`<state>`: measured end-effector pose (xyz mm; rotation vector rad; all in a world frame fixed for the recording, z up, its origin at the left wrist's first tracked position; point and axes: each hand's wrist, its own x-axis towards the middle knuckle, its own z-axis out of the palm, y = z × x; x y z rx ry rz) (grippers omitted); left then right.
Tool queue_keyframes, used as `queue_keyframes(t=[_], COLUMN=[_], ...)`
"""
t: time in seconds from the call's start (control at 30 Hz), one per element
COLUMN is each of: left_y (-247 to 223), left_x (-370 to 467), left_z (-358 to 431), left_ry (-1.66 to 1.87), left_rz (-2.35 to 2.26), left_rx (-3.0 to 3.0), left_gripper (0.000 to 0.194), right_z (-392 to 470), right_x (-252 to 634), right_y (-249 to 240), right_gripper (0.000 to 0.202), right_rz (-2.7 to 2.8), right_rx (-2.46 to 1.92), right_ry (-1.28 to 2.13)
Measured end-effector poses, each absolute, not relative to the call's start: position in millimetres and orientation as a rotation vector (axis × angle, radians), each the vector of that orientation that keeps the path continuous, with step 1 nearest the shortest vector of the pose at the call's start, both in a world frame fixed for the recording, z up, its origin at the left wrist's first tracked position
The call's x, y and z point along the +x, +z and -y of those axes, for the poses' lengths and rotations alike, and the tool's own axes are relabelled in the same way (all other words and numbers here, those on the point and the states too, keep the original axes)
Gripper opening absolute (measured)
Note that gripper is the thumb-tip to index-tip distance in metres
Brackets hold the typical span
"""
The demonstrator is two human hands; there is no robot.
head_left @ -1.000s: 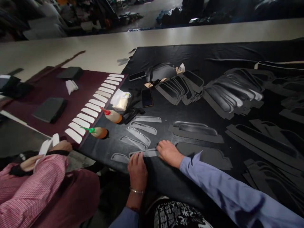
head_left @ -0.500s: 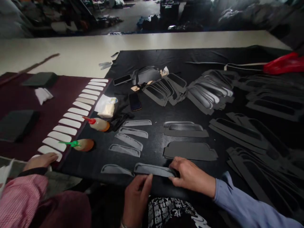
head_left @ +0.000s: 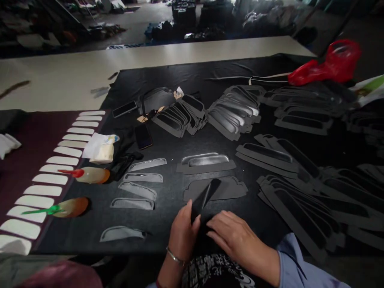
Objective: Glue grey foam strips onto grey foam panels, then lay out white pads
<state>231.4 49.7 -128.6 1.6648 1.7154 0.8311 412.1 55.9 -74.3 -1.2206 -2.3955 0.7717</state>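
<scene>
My left hand (head_left: 183, 230), with a bracelet at the wrist, holds a dark curved strip (head_left: 207, 196) between thumb and fingers. The strip is tilted up over a flat grey piece (head_left: 229, 188). Close by on the right, my right hand (head_left: 229, 232) has its fingers pressed together, and whatever lies under them is hidden. One curved grey strip (head_left: 123, 233) lies near the front edge, left of my hands. Several similar strips (head_left: 133, 203) are laid in a column behind it.
Two glue bottles (head_left: 72, 207) (head_left: 93, 175) lie beside a row of white pieces (head_left: 49, 179) at left. Stacks of dark pieces (head_left: 300, 212) cover the right side. Phones (head_left: 143, 137), a tissue pack (head_left: 102, 152) and a red bag (head_left: 339, 64) are farther back.
The view has shifted right. My left hand has risen onto the black surface and taken the strip, which is now tilted up. My right hand has let go of it. The neighbour's hand has left view.
</scene>
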Motion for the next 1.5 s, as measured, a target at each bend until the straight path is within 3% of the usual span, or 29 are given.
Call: queue_keyframes(t=[0.13, 0.23, 0.47, 0.8, 1.5], left_y=[-129.4, -123.0, -119.2, -146.8, -167.3], left_x=[237.1, 245.1, 249.5, 245.7, 250.7], left_z=[-56.4, -61.0, -66.2, -80.3, -90.0], left_ry=[0.651, 0.569, 0.686, 0.693, 0.614], left_rz=[-1.731, -1.669, -1.731, -1.864, -1.868], left_rx=[2.336, 2.510, 2.504, 2.503, 2.553], left_gripper=[0.035, 0.035, 0.048, 0.033, 0.034], right_z=[-81.1, -105.2, -129.5, -151.8, -160.5], right_x=[426.4, 434.5, 450.4, 445.8, 439.1], right_y=[-85.7, -100.7, -99.7, -118.1, -118.1], right_gripper=[0.035, 0.031, 0.022, 0.021, 0.017], right_rz=[2.524, 2.598, 2.648, 2.638, 2.682], right_rx=[-1.051, -1.013, -1.154, -1.311, -1.428], right_ry=[0.201, 0.027, 0.288, 0.316, 0.385])
